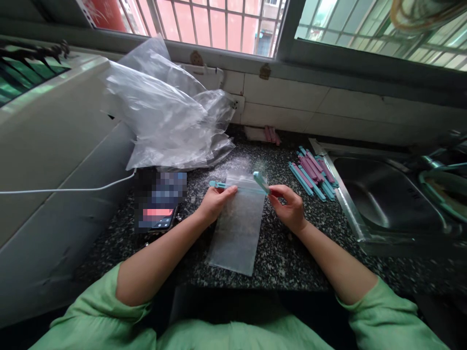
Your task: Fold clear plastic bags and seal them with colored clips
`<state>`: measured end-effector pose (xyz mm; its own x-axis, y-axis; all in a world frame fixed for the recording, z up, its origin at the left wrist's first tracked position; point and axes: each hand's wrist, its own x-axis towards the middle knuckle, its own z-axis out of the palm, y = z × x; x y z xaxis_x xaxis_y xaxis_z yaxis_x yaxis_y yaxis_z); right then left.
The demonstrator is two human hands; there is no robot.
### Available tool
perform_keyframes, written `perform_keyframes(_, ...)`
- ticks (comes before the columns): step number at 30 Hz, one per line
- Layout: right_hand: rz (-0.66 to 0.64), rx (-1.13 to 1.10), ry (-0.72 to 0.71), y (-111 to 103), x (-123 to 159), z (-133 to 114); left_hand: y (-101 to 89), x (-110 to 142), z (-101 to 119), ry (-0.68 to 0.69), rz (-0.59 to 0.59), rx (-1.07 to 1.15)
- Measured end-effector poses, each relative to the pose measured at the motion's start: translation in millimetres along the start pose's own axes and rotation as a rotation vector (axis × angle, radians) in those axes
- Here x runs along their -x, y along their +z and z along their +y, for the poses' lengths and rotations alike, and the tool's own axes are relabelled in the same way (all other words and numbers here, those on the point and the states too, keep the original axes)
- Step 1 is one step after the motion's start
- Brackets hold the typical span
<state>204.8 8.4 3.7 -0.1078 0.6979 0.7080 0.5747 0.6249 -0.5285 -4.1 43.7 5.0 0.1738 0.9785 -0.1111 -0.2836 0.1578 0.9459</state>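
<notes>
A clear plastic bag (237,233) lies flat on the speckled counter in front of me, its mouth at the far end. Across that mouth runs the lower arm of a light-blue bag clip (219,184). My left hand (215,200) pinches this arm and the bag at the left side, thumb on top. At the right edge of the bag, my right hand (289,206) grips the clip's end between thumb and fingers. The clip's raised arm (260,182) slants up there, apart from the lower one. Fingers hide part of the right end.
Loose blue and pink bag clips (314,172) are piled at right, beside the steel sink (386,194). More pink clips (270,135) lie near the wall. A heap of clear bags (171,112) stands back left. A phone (164,218) and white cable (73,191) are at left.
</notes>
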Motion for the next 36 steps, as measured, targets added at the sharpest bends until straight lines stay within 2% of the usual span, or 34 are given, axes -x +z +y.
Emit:
perform_keyframes(7,-0.065,0.038,-0.065,1,-1,3,-1.3,-1,-1,-0.025,-0.032,-0.020)
perform_keyframes(15,-0.148,0.067,-0.036,5,1,7,-2.3,-3,0,-0.130,-0.033,-0.068)
perform_keyframes(24,-0.218,0.120,-0.015,5,3,11,-3.6,-4,3,-0.185,-0.113,-0.051)
perform_keyframes(36,-0.275,0.235,-0.079,4,3,15,-2.3,-4,6,-0.118,-0.083,-0.142)
